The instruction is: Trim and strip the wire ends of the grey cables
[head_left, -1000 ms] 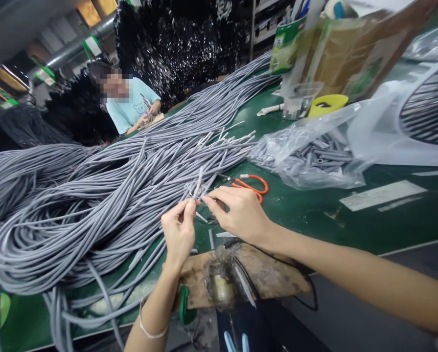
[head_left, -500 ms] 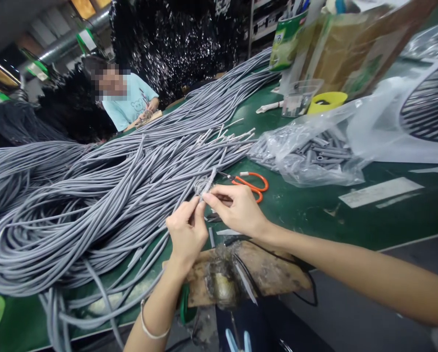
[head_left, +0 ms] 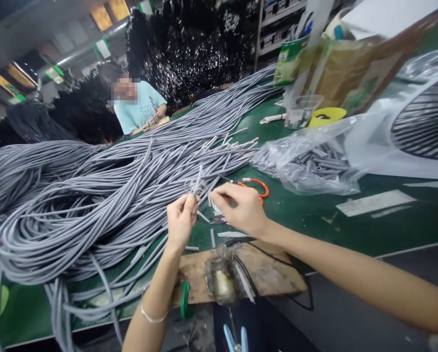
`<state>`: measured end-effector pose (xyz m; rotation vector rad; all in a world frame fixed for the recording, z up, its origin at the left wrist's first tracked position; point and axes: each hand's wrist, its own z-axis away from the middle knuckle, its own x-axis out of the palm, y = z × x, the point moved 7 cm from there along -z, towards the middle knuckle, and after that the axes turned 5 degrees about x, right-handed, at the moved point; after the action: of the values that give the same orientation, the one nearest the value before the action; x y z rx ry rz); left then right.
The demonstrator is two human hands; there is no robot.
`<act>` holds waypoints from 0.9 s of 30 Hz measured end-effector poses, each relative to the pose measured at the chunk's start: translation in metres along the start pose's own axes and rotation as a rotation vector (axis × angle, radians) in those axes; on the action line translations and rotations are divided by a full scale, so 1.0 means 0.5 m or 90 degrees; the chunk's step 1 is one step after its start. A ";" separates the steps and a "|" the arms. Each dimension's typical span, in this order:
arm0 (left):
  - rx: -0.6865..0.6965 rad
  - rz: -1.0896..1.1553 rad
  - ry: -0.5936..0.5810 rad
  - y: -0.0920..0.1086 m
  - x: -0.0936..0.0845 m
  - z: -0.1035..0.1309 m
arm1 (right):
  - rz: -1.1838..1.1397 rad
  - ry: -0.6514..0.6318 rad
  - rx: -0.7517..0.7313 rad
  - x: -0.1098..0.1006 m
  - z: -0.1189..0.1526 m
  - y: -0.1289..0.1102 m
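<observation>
My left hand (head_left: 182,217) is closed in a pinch around a grey cable (head_left: 195,188). Frayed, pale strands spread from that cable's end just above the fingertips. A short gap to the right, my right hand (head_left: 242,208) has its thumb and forefinger pressed together; whatever they may hold is too small to make out. Orange-handled scissors (head_left: 257,185) lie behind the right hand, partly covered by it. Under the hands, small grey and white offcuts (head_left: 213,238) are scattered on the green tabletop (head_left: 295,215).
Long bundles of grey cable (head_left: 104,205) cover the left and middle. To the right lie a clear bag of grey tube pieces (head_left: 321,164), a yellow dish (head_left: 327,116) and a fan (head_left: 424,122). A wooden board (head_left: 273,274) juts from the near edge. A co-worker (head_left: 140,110) sits opposite.
My hands, together at the cable end before, are now apart. The left has shifted slightly left with the cable, and the right has come away from it. The view has tilted a little.
</observation>
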<state>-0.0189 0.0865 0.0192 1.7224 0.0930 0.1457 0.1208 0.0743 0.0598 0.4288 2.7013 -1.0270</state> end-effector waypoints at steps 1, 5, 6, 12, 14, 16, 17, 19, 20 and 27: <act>-0.019 0.040 -0.022 0.002 0.008 0.005 | -0.018 0.005 0.076 -0.006 -0.010 0.024; -0.069 0.124 -0.099 0.008 0.034 0.016 | -0.161 -0.041 0.267 -0.003 -0.024 0.078; -0.079 0.133 -0.112 0.007 0.039 0.017 | -0.208 -0.082 0.295 0.008 -0.022 0.081; -0.119 0.166 -0.142 -0.008 0.056 0.023 | -0.463 -0.216 0.423 0.058 -0.007 0.076; -0.122 0.170 -0.149 -0.012 0.059 0.024 | -0.508 -0.157 0.445 0.055 -0.008 0.080; -0.117 0.177 -0.152 -0.013 0.061 0.025 | -0.522 -0.113 0.455 0.054 -0.007 0.084; -0.112 0.183 -0.150 -0.013 0.061 0.026 | -0.523 -0.096 0.461 0.054 -0.005 0.086; -0.099 0.193 -0.144 -0.010 0.060 0.027 | -0.531 -0.075 0.492 0.059 0.001 0.094; -0.090 0.197 -0.140 -0.009 0.059 0.028 | -0.543 -0.073 0.522 0.064 0.005 0.099; -0.072 0.208 -0.128 -0.007 0.059 0.029 | -0.601 -0.119 0.683 0.089 0.024 0.115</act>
<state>0.0124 0.0771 0.0150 1.6202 -0.3412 0.2128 0.1003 0.1157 0.0024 -0.8613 1.8736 -2.5310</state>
